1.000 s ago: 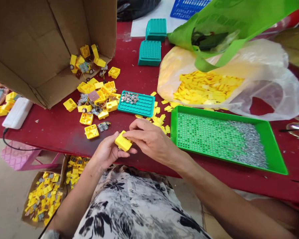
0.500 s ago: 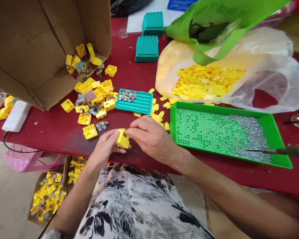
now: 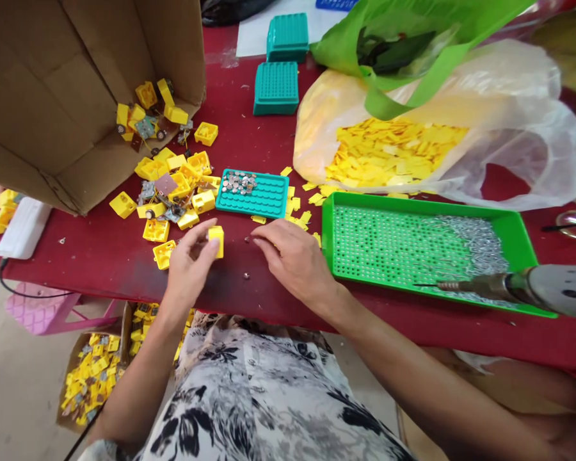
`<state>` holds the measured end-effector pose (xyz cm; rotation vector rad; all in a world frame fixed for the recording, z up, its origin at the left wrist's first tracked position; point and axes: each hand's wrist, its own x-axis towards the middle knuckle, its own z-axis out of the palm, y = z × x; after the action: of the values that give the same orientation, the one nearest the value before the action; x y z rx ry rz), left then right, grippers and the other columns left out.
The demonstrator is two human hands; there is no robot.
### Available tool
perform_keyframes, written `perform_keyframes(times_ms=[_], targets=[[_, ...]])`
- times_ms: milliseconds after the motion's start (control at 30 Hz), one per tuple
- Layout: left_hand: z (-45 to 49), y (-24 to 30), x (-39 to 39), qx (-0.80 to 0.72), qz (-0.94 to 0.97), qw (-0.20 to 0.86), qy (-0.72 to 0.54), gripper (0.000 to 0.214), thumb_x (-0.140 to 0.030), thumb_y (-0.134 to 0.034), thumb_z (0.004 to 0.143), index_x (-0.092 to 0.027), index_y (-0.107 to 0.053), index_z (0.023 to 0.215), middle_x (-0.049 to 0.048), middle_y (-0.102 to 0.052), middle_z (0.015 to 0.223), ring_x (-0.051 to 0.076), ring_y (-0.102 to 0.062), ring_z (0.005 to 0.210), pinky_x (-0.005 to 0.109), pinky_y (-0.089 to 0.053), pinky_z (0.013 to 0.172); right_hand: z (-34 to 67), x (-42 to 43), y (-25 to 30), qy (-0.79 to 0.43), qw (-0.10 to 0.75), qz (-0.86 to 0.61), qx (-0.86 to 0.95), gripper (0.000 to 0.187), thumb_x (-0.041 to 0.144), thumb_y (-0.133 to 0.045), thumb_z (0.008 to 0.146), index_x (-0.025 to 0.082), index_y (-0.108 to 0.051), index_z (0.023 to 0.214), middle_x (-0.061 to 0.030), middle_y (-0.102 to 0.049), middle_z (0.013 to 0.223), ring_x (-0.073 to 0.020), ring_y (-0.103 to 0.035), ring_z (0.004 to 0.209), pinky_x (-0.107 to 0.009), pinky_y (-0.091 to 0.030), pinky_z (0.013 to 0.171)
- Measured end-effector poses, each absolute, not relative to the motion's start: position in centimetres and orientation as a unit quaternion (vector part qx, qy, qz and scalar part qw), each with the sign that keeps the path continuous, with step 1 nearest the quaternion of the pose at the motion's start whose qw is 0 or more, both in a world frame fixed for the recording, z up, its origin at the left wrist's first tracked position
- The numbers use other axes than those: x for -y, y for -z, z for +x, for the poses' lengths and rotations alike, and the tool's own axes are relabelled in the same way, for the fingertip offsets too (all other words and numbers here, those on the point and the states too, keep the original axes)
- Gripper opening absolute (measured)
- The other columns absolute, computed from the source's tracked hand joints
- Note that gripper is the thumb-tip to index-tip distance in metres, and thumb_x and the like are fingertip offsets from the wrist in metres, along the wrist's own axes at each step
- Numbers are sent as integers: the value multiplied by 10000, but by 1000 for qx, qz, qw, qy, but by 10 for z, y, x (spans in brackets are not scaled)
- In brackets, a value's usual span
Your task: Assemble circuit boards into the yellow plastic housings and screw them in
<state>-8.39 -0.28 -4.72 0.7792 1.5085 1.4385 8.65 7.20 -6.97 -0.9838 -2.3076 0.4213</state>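
Note:
My left hand point(image 3: 187, 264) grips a small yellow plastic case point(image 3: 216, 242) upright between thumb and fingers. My right hand point(image 3: 290, 259) rests empty on the red tablecloth point(image 3: 235, 301), a little to the right, with its fingers apart from the case. Two tiny metal bits point(image 3: 246, 276) lie on the cloth between my hands. Just above my left hand sits a loose pile of yellow cases and circuit parts point(image 3: 173, 192). Above my right hand is a teal perforated tray point(image 3: 264, 200) holding a cluster of silver button cells point(image 3: 239, 182).
A green tray point(image 3: 425, 253) of silver screws lies to the right, and a power screwdriver point(image 3: 552, 288) reaches over its right corner. Behind stand a clear bag of yellow pieces point(image 3: 393, 153), a cardboard box point(image 3: 67, 83) and stacked teal trays point(image 3: 276, 88).
My right hand has let go of the yellow case and moved right. My left hand now holds the case alone. The power screwdriver has come further in over the green tray.

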Motion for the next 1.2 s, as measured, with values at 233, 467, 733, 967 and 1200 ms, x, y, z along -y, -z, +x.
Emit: perform_keyframes(times_ms=[233, 467, 733, 967, 1200], targets=[[-80, 41, 13, -495, 100, 619, -602, 318, -266, -551, 930, -141, -638, 1208, 105, -730, 1059, 203, -737, 876, 256, -596, 692, 103, -55, 68, -206, 241, -328, 890, 183, 143, -517, 947, 146, -692, 896, -76, -694, 874, -180, -627, 808, -312, -493, 744], [-74, 47, 20, -484, 67, 640, -593, 343, -230, -431, 984, -130, -595, 1268, 105, -742, 1051, 203, -748, 885, 253, -609, 700, 123, -10, 73, -187, 200, -305, 912, 205, 171, -514, 956, 139, -690, 855, -92, -662, 833, -184, -593, 759, -313, -487, 672], [-65, 57, 24, -460, 90, 654, -594, 278, -252, -556, 933, -141, -637, 1175, 104, -731, 1063, 213, -746, 889, 270, -606, 710, 125, -1, 73, -148, 201, -365, 897, 167, 187, -583, 925, 135, -708, 827, -68, -649, 785, -169, -599, 700, -289, -466, 626], [-64, 60, 26, -465, 112, 642, -599, 299, -296, -641, 884, -147, -643, 1143, 105, -724, 1079, 218, -737, 901, 271, -597, 719, 133, 4, 69, -142, 172, -353, 909, 257, 102, -468, 937, 99, -724, 945, -102, -687, 892, -197, -638, 782, -309, -518, 710], [-63, 60, 23, -466, 119, 648, -590, 321, -313, -659, 873, -159, -640, 1154, 100, -717, 1093, 210, -728, 900, 281, -591, 733, 133, -11, 71, -318, 246, -452, 796, 189, 173, -568, 899, 174, -758, 903, -64, -726, 863, -173, -671, 787, -304, -548, 744]])
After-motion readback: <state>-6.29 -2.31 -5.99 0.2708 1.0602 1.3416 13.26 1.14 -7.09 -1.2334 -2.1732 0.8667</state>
